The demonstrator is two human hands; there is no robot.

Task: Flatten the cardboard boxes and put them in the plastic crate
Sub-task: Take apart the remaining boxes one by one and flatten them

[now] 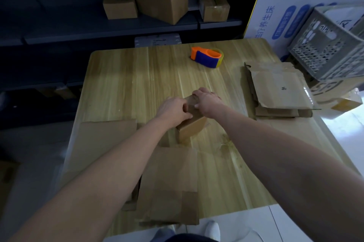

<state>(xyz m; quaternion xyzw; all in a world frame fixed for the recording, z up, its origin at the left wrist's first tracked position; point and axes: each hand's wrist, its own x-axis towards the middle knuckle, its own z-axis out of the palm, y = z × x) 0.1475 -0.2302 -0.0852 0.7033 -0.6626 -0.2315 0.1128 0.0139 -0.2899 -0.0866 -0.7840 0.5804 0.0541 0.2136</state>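
Left hand [173,109], right hand [206,101]: grip closed on small box [192,126] on surface [128,84], apparently pinching top seam. Flattened stack [279,90] right, crate [331,50] beyond; tape dispenser [206,57] behind; flat cardboard [169,186] nearside.

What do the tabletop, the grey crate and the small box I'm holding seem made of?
The small brown box: matte cardboard, kraft-brown faces; pale striped tabletop: wood or wood-look laminate, grain lines, slight sheen; grey perforated crate: probably moulded plastic, uniform punched-hole walls.

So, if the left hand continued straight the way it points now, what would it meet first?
Probably the right hand, which holds the same small cardboard box just ahead of the left hand.
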